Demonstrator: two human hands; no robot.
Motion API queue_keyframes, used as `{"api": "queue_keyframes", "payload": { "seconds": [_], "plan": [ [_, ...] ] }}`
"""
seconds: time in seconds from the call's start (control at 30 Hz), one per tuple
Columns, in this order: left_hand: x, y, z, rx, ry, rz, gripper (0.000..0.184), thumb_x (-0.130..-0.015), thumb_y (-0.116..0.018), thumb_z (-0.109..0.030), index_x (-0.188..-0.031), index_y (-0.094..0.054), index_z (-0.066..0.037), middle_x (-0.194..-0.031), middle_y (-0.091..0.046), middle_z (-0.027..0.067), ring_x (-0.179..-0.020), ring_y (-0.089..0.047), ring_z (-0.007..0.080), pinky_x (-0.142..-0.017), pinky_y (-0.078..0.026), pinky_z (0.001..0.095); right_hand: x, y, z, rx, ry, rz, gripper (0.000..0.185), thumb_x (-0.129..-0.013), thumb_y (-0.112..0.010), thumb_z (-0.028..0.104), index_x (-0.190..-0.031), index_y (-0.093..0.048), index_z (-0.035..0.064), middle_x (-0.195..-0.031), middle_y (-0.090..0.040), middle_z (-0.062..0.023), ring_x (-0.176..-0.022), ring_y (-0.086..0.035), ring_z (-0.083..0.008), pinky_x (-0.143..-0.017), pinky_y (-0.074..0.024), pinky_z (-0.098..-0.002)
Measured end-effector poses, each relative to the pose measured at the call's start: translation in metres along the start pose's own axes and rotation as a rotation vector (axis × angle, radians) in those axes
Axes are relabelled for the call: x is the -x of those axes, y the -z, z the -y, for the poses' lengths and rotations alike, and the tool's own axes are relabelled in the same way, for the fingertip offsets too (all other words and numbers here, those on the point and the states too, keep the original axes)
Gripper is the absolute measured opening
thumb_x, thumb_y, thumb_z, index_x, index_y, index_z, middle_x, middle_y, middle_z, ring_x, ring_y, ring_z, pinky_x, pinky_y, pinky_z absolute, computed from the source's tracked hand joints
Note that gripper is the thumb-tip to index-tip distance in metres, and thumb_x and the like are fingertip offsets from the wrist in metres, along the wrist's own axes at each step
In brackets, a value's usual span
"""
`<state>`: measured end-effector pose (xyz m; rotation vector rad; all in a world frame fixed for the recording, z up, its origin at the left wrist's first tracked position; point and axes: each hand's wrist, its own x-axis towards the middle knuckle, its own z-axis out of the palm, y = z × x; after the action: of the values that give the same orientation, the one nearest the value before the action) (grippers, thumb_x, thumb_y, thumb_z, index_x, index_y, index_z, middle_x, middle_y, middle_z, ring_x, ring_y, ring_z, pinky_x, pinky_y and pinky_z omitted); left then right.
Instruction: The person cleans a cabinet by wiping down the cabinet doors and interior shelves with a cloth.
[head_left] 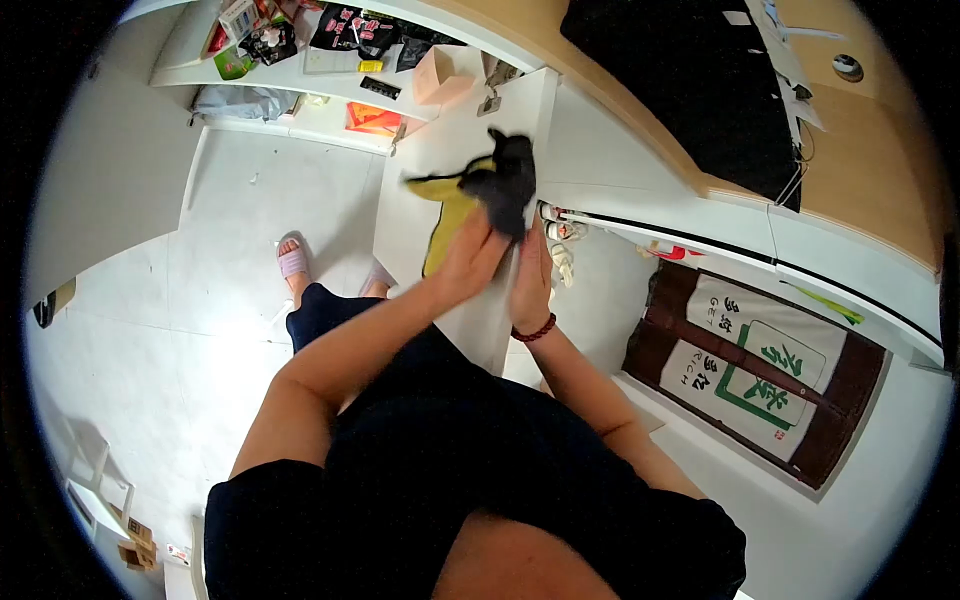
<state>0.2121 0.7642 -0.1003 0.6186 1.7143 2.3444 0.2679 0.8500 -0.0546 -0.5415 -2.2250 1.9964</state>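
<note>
A cloth (500, 185), dark grey on one face and yellow on the other, lies bunched against the white cabinet door (410, 220). My left hand (468, 258) presses it there, with the fingers closed on its lower part and the loose ends blurred. On the other side of the door's edge, my right hand (530, 275) rests flat with its fingers stretched upward, steadying nothing but the door. A dark red beaded bracelet (535, 328) circles the right wrist.
Open shelves (300, 70) hold packets, boxes and a pink paper bag (443, 76). Shoes (563, 240) stand right of the door, near a brown doormat (765, 370) with printed characters. A wooden countertop (880, 150) carries a black mat (680, 95).
</note>
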Motion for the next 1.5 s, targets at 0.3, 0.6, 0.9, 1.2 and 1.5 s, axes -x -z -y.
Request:
{"api": "queue_keyframes", "payload": {
  "seconds": [0.3, 0.6, 0.9, 1.2, 1.5],
  "plan": [
    [-0.008, 0.015, 0.007, -0.128, -0.024, -0.018, 0.031, -0.089, -0.043, -0.008, -0.118, -0.051, 0.001, -0.104, -0.059, 0.0189, -0.097, -0.058, 0.0279, -0.086, -0.044, 0.0362, 0.005, -0.022, 0.011, 0.045, 0.010, -0.030, 0.052, -0.102, -0.028, 0.031, -0.141, -0.027, -0.0028, -0.137, -0.041, -0.0112, -0.122, -0.041, -0.0183, -0.104, -0.0300, -0.0304],
    [-0.080, 0.015, 0.025, -0.087, 0.105, 0.002, 0.021, -0.087, -0.046, -0.014, -0.094, -0.052, 0.005, -0.087, -0.055, 0.0250, -0.081, -0.053, 0.0411, -0.072, -0.042, 0.0432, 0.004, -0.008, 0.007, 0.074, -0.089, -0.022, 0.054, -0.100, -0.031, 0.033, -0.141, -0.027, -0.0024, -0.136, -0.041, -0.0108, -0.122, -0.041, -0.0176, -0.104, -0.0311, -0.0299],
    [0.024, 0.038, -0.030, -0.061, 0.125, 0.201, 0.039, -0.088, -0.046, -0.009, -0.125, -0.047, 0.001, -0.120, -0.053, 0.0218, -0.112, -0.051, 0.0358, -0.097, -0.038, 0.0387, 0.006, -0.025, -0.020, 0.093, 0.128, -0.133, 0.050, -0.102, -0.025, 0.030, -0.134, -0.038, -0.0054, -0.136, -0.043, -0.0191, -0.128, -0.039, -0.0255, -0.107, -0.0268, -0.0336],
    [-0.134, 0.002, 0.010, -0.548, -0.297, 0.165, 0.030, -0.078, -0.050, -0.006, -0.103, -0.053, 0.012, -0.140, -0.025, 0.0358, -0.125, -0.029, 0.0539, -0.107, -0.028, 0.0464, 0.047, -0.031, 0.018, -0.072, -0.205, -0.166, 0.053, -0.102, -0.025, 0.035, -0.139, -0.033, -0.0022, -0.133, -0.045, -0.0117, -0.121, -0.043, -0.0191, -0.104, -0.0298, -0.0300],
    [-0.007, 0.020, -0.044, -0.502, -0.292, 0.404, 0.030, -0.073, -0.051, -0.001, -0.102, -0.057, 0.005, -0.137, -0.038, 0.0225, -0.131, -0.018, 0.0535, -0.110, -0.020, 0.0516, 0.072, -0.024, -0.004, -0.197, -0.119, -0.312, 0.050, -0.101, -0.032, 0.032, -0.139, -0.033, -0.0001, -0.132, -0.047, -0.0113, -0.119, -0.046, -0.0192, -0.101, -0.0346, -0.0289]
  ]
}}
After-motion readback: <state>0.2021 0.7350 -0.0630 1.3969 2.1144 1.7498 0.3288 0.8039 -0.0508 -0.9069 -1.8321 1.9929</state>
